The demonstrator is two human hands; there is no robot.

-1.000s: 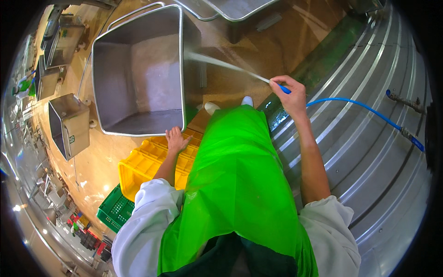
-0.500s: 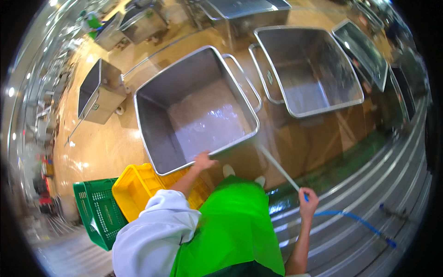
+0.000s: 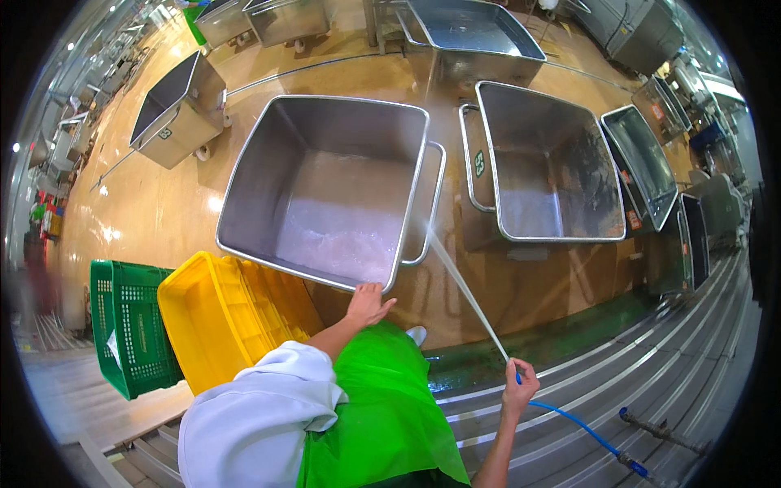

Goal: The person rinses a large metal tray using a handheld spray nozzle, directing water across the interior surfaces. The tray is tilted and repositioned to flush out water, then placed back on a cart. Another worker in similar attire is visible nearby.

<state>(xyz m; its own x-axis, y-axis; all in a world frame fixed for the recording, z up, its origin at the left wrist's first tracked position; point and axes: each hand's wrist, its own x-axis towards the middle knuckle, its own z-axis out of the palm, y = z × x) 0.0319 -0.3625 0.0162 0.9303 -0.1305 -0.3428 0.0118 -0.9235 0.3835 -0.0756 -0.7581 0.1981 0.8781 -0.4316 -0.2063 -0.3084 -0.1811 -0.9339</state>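
My left hand (image 3: 368, 304) is on the near rim of a large metal bin (image 3: 350, 154), its fingers curled over the edge and the thumb out to the side. Frothy, shallow water lies in the bin's bottom. My right hand (image 3: 519, 384) is closed around the end of a blue hose (image 3: 573, 417), off to the right. From the hose end a straight white jet of water (image 3: 468, 297) shoots up and left, spreading into mist by the bin's side handle (image 3: 438, 199).
A second metal bin (image 3: 561, 175) stands to the right, with more bins behind. Yellow crates (image 3: 203, 325) and a green crate (image 3: 134, 325) are at left. A ridged metal surface (image 3: 561, 366) runs along the right, with a pipe and valve (image 3: 663, 429) on it. The brown floor looks wet.
The view has shifted, and the bin sits turned differently in it. My left hand is now nearer the bin's right corner. The jet still sprays from the hose in my right hand.
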